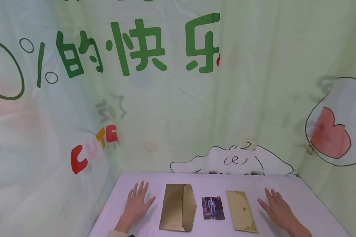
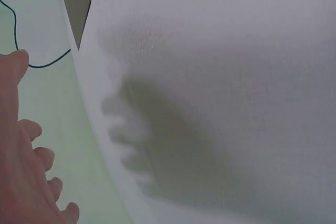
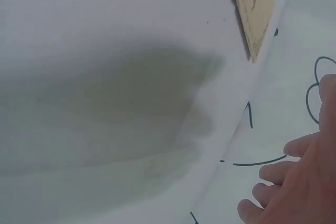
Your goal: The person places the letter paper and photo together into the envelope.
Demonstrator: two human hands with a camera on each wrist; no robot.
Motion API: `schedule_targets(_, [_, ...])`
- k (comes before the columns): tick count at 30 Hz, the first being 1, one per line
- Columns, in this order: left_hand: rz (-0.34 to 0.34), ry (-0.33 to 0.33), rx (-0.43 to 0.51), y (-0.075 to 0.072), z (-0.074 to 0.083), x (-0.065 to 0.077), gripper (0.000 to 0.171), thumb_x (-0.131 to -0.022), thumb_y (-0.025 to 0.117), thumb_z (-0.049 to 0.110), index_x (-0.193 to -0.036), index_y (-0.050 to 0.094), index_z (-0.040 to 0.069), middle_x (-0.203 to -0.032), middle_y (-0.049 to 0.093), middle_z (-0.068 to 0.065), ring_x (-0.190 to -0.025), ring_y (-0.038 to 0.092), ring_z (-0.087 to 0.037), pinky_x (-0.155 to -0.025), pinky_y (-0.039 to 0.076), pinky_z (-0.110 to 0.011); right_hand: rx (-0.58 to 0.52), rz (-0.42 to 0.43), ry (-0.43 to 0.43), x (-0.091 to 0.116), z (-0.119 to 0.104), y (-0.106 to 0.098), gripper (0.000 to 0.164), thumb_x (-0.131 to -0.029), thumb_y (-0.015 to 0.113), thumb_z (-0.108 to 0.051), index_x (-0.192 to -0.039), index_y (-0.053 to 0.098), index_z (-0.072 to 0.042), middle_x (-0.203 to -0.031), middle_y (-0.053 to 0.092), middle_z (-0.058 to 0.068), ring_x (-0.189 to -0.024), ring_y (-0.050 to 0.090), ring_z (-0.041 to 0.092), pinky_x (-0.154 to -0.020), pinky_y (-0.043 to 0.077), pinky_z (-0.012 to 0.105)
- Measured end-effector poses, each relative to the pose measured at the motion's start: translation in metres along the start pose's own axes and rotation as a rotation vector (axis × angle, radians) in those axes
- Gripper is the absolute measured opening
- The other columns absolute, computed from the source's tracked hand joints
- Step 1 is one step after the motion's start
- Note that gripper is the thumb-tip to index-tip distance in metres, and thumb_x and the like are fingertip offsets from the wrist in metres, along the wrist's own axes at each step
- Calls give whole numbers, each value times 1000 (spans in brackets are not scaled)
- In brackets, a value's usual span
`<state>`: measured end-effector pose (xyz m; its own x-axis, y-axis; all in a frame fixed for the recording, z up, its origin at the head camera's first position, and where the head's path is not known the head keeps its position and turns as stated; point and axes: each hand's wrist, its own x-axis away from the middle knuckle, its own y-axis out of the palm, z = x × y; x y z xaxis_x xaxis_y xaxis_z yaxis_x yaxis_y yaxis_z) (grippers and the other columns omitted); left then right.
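Two bare hands are lying flat with fingers spread, holding nothing, on a white table (image 1: pixel 314 204) along the bottom of the head view. The left hand (image 1: pixel 137 202) is resting just beside a brown envelope (image 1: pixel 178 207), flap open. At bottom centre a small photo (image 1: pixel 213 208) is lying, then a tan decorated card (image 1: pixel 241 210) near the right hand (image 1: pixel 277 209). All three look light, thin and bendable (likely easiest pinched at an edge).

— Obstructions on the table (image 1: pixel 308 204)?
— Three flat items in a row: envelope (image 1: pixel 178 207), photo (image 1: pixel 213 208), card (image 1: pixel 241 211) — narrow bare gaps between. Backdrop cloth (image 1: pixel 172 115) closes rear and both sides.
— Clear passage?
— Near the outer edges.
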<state>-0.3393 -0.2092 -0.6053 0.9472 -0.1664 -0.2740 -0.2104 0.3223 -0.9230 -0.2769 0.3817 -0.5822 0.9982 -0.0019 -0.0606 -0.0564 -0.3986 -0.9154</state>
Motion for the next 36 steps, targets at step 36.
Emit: schedule_targets(36, [-16,124,26,11,48,-7,80,-96,51,61,-156,34,12,-163,32,-14,-151,25,-42,-117,24,-62,-56,-13,-125,-17,-82,29,80,-106,39,-51,-151,25,13,-155,16,44,-142,14,63,-109,17,75])
